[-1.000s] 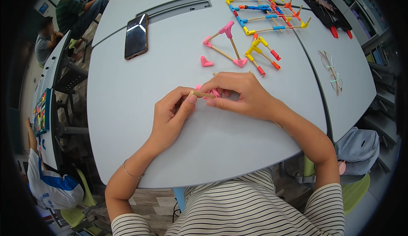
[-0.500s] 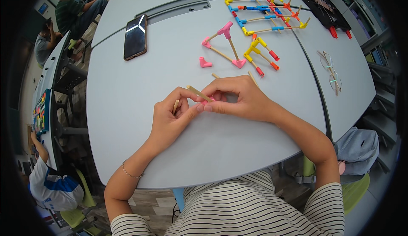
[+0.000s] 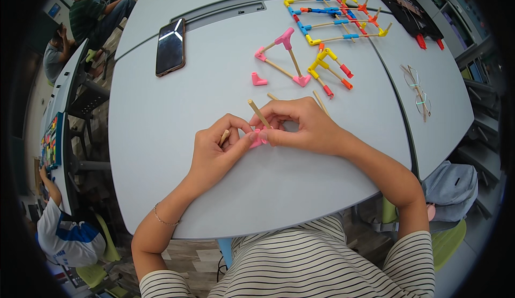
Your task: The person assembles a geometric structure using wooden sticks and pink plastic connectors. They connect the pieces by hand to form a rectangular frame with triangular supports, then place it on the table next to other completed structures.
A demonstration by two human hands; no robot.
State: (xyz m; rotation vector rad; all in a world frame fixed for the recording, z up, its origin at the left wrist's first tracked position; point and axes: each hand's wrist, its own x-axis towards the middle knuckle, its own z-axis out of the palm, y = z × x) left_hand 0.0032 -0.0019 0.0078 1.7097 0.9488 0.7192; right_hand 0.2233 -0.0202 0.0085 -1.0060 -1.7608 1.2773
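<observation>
Both hands meet at the middle of the grey tabletop (image 3: 161, 153). The right hand (image 3: 303, 126) pinches a thin wooden stick (image 3: 259, 114), tilted, set into a small pink plastic connector (image 3: 257, 138). The left hand (image 3: 214, 150) grips this connector and another short wooden stick (image 3: 224, 136). A black phone (image 3: 170, 46) lies well apart

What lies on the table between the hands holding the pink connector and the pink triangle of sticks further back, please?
In the head view, a loose pink elbow connector and two loose wooden sticks lie on the grey table.

grey table (image 3: 161, 153) | phone (image 3: 170, 46) | stick-and-connector frames (image 3: 322, 35) | glasses (image 3: 417, 91)
</observation>
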